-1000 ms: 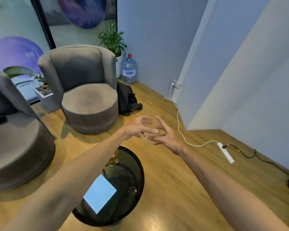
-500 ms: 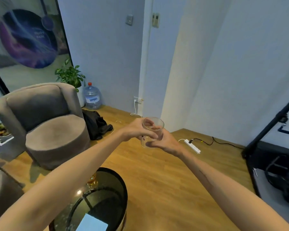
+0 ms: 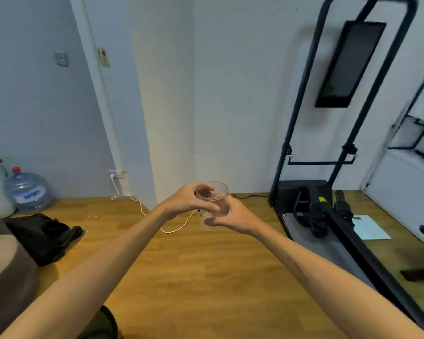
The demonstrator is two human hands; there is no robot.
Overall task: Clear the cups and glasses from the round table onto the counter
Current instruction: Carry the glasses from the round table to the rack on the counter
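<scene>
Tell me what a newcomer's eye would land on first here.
A clear glass held mid-air at the centre, the left hand gripping its rim and the right hand round its side. Next, the black stand with a dark screen against the right wall, then the water jug far left.

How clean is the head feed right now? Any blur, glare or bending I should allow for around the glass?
Head view: the glass and both hands, left and right, read fairly sharp at centre; the right edge is smeared with motion blur around the black stand; wide-angle bending curves that stand's uprights; light is soft and even, with no strong glare on the glass.
</scene>
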